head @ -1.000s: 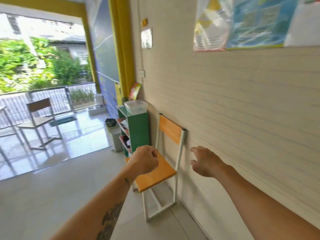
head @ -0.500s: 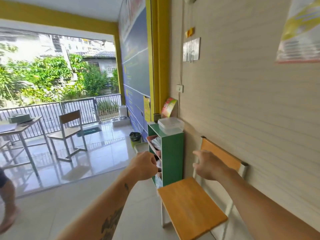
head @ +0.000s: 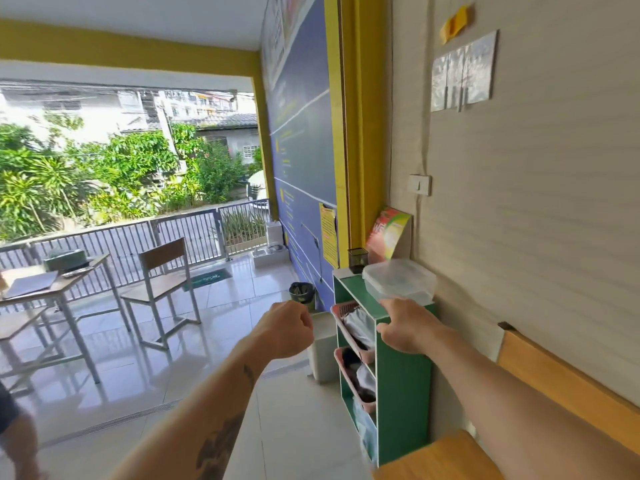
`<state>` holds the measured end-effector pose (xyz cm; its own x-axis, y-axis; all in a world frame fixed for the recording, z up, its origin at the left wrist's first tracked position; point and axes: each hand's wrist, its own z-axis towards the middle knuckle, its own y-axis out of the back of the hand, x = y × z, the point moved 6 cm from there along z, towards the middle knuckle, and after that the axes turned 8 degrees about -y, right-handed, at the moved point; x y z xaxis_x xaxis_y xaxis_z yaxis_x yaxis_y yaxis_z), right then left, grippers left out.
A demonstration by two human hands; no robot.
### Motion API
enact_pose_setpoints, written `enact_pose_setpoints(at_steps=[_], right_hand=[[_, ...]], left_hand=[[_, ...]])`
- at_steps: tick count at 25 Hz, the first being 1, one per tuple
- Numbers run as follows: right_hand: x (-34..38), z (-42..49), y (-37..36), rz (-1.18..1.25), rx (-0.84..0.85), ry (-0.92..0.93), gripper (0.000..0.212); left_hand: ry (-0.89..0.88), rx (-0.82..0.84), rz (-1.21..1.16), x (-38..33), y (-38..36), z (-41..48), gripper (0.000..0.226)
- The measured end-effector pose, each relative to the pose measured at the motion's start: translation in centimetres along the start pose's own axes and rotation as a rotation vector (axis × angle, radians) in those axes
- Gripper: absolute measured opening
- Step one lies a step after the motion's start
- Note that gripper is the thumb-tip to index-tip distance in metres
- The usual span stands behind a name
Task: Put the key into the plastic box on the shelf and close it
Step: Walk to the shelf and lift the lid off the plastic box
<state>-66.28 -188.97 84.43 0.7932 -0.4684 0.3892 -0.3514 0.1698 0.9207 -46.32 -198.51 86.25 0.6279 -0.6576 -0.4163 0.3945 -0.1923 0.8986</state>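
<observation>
A clear plastic box (head: pixel 398 280) with its lid on stands on top of a narrow green shelf (head: pixel 405 393) against the right wall. My right hand (head: pixel 407 327) is stretched out with its fingers apart, just in front of the shelf's top edge and a little short of the box. To the left of the shelf, at about the same height, my left hand (head: pixel 284 329) is curled into a fist. No key shows; anything inside the fist is hidden.
Pink baskets (head: pixel 346 323) of clutter fill the shelf. A white bin (head: pixel 323 348) and a black bin (head: pixel 302 293) stand to its left. An orange wooden chair (head: pixel 554 386) is at my lower right. A desk (head: pixel 52 285), a chair (head: pixel 162 289) and another person's leg (head: pixel 17 438) are on the left.
I have walked towards the shelf, past the orange chair, so the shelf and box look much larger. My right hand has come up near the box. The left fist stays closed.
</observation>
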Motion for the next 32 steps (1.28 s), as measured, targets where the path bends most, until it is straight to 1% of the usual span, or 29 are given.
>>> enact_pose_setpoints(at_steps=[4,6,10,12,14,18,23,29,32], right_hand=[[1.5,10.4,0.9,-0.028,0.006,0.011,0.064],[2.2,14.7,0.8,-0.044,0.006,0.017,0.065],[2.9,22.7,-0.5,-0.077,-0.007,-0.029,0.062],[2.6,26.2,-1.2,-0.08,-0.023,-0.08,0.056],[1.8,29.4,-1.7,-0.062,-0.058,-0.161,0.052],[-0.4,33.4,-2.2,-0.068,-0.1,-0.351,0.061],[-3.5,36.9,-2.6,-0.069,-0.124,-0.534,0.058],[-6.0,42.1,-3.8,-0.08,-0.109,-0.605,0.054],[-6.5,44.2,-5.0,-0.091,-0.089,-0.638,0.053]], left_hand=[[0.009,-0.017,-0.055,2.6,0.8,8.9,0.032],[0.008,-0.019,-0.082,3.9,0.8,12.7,0.03],[-0.051,0.008,-0.106,7.4,-0.5,21.6,0.029],[-0.092,0.057,-0.116,9.1,-1.9,26.4,0.027],[-0.174,0.119,-0.125,10.2,-3.7,31.5,0.027],[-0.312,0.267,-0.101,10.6,-6.7,39.3,0.028],[-0.415,0.339,-0.072,9.8,-9.2,46.7,0.022],[-0.45,0.371,-0.154,9.7,-13.1,53.8,0.022],[-0.457,0.391,-0.245,9.8,-15.1,56.7,0.023]])
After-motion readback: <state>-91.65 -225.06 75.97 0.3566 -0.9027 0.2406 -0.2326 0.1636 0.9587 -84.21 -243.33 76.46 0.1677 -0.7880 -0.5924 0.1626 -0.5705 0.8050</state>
